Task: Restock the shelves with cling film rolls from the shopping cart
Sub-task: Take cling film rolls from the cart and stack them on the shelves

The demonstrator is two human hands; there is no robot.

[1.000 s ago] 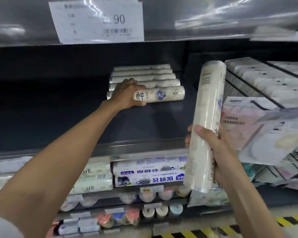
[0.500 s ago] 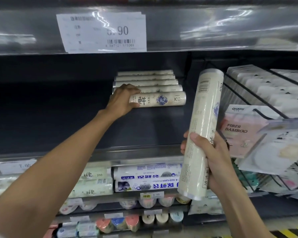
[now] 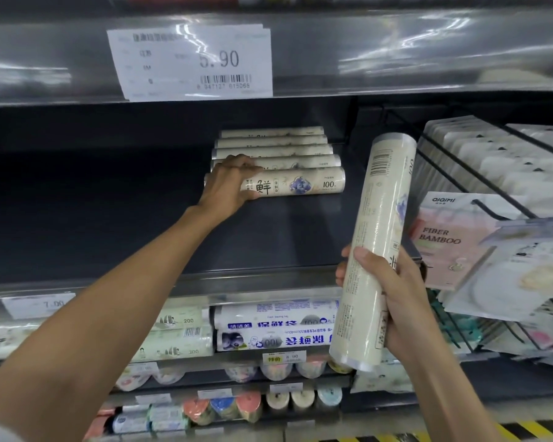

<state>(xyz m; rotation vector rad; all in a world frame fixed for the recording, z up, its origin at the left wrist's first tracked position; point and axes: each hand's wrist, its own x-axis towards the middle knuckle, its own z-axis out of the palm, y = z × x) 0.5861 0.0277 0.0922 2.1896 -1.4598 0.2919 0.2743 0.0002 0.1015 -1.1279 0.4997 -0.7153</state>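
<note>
— Where is the left hand (image 3: pixel 230 183)?

— The arm is stretched forward and up, and the hand is deep on the dark shelf (image 3: pixel 125 224). It grips the left end of the front roll (image 3: pixel 300 185). Its fingers curl over the top of the roll and the thumb presses against the near side, so the grasp is closed round it.

— And how does that roll lie?

— It lies flat and crosswise, running off to the right from the palm, and looks to rest on the shelf board. Just beyond the knuckles is a row of rolls (image 3: pixel 275 148), four of them side by side. The nearest of those touches the one being gripped.

— What about the right hand (image 3: pixel 396 301)?

— It is lower and nearer the body, with the wrist bent upward. It holds a second roll (image 3: pixel 377 237) round its lower part. The thumb crosses the front and fingertips show round the left side, so the hold is firm and wrapped.

— Is that roll upright?

— Nearly. Its top leans slightly right, and a barcode shows near the upper end. Most of the roll rises above the fist and a short piece hangs below it. It is in the air in front of the shelf edge, well apart from the stacked ones.

— What is around the hands?

— Above the left hand's wrist hangs a price tag (image 3: pixel 192 62). To the right of the right hand's knuckles are hanging packs (image 3: pixel 454 244) marked FIBER BAMBOO. Below both forearms are lower rolls (image 3: pixel 275 333) on another level.
</note>
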